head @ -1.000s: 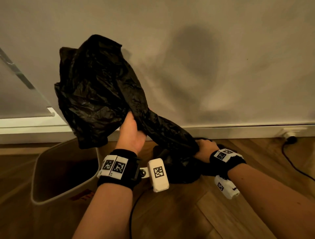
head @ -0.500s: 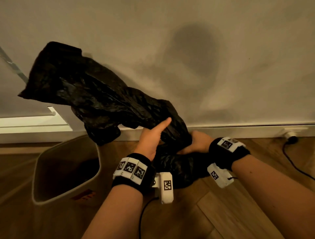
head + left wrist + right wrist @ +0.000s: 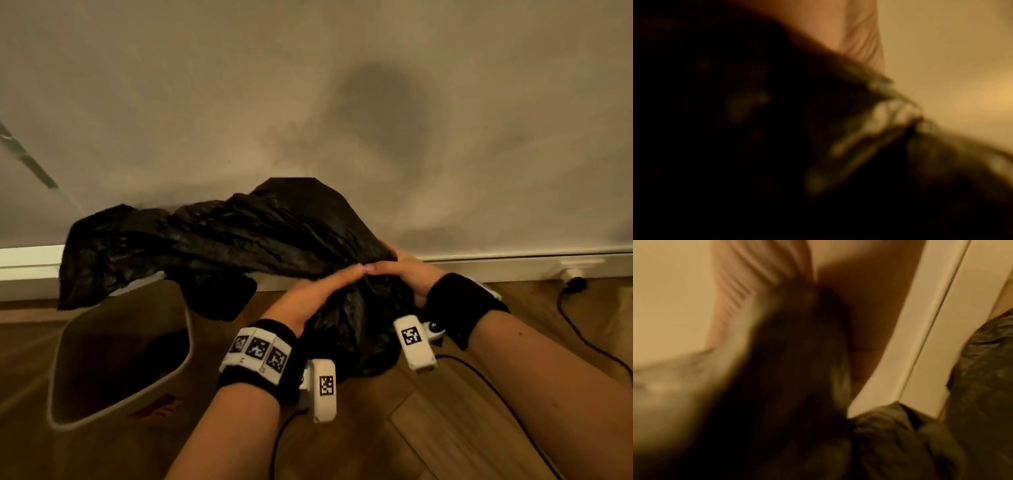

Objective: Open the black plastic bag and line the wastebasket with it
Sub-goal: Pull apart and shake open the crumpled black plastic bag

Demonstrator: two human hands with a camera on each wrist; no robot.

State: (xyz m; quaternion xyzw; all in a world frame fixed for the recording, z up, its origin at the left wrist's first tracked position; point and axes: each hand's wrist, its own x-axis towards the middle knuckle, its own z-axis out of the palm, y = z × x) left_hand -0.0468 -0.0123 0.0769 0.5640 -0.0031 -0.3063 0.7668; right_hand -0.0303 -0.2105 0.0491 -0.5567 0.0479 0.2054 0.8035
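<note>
1. The left hand [image 3: 318, 291] reaches forward from the lower middle of the head view, with the forearm rising from the bottom edge. Its fingers are stretched almost straight and lie flat on the black plastic bag [image 3: 219, 240], and the fingertips point to the right.
2. The right hand [image 3: 400, 274] comes in from the right side, and its forearm crosses the lower right corner. The fingers bend over the top of the bag, with the thumb below, so this hand grips a fold of the plastic.
3. The fingertips of both hands meet, or nearly touch, on top of the bag.
4. The bag is crumpled. One part hangs down between the two wrists. The bigger part spreads to the left, in front of the wall [image 3: 308, 85] and above the far rim of the wastebasket [image 3: 190, 342].
5. The wastebasket stands on the wooden floor [image 3: 445, 428], to the left of the left forearm.
6. Both wrist views are blurred and show only dark plastic and some skin.
</note>
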